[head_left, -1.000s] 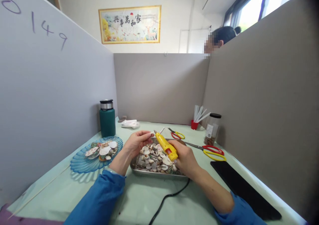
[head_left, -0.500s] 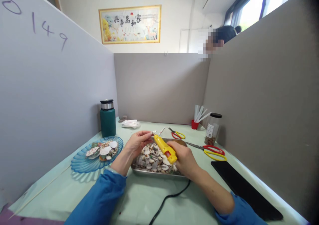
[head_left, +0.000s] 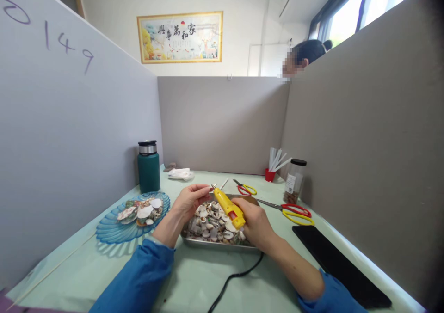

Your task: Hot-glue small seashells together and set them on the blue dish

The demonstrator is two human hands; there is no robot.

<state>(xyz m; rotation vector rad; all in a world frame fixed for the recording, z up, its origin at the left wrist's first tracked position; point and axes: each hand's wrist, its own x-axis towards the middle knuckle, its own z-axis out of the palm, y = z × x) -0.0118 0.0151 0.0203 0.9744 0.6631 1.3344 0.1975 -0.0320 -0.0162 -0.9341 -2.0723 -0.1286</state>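
Over tray [head_left: 217,245]: glue gun [head_left: 228,205] wrapped in right hand [head_left: 257,221], nozzle [head_left: 214,187] just beside tiny piece [head_left: 211,189] pinched in left hand [head_left: 189,202].

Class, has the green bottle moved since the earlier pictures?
No; the green bottle keeps its place beside the left partition and behind the blue plate.

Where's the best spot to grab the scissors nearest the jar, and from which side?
Probably the red handle and yellow handle, coming from the near right. The scissors lie with those loops toward the right and the blades pointing left toward the metal tray; the jar stands just beyond.
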